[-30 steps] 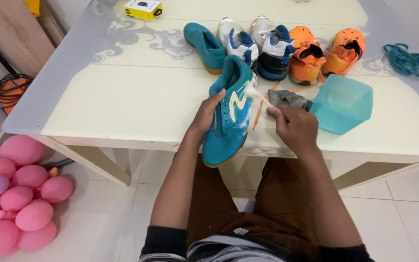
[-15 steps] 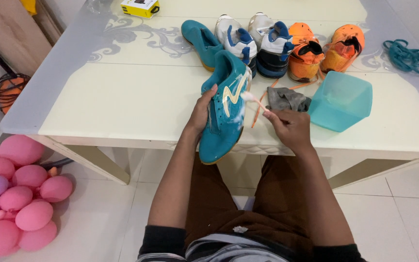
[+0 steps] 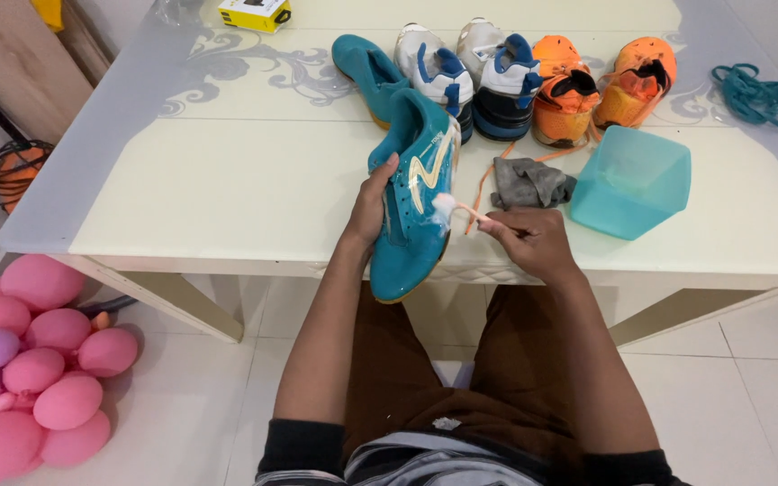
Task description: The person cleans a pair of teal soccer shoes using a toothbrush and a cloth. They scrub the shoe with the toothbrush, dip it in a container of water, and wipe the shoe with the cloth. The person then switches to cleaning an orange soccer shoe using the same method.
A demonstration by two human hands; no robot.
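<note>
My left hand grips a teal sports shoe by its side and holds it tilted at the near edge of the white table. My right hand pinches a small brush whose white head touches the shoe's side with the pale stripe. A grey cloth and an orange lace lie just beyond my right hand.
A teal plastic tub stands to the right of the cloth. Along the far side sit the second teal shoe, a white-and-blue pair and an orange pair. Teal laces lie far right, pink balloons on the floor left.
My right hand has brought the brush head against the shoe's side. My left hand has kept its hold, with the shoe shifted slightly.
</note>
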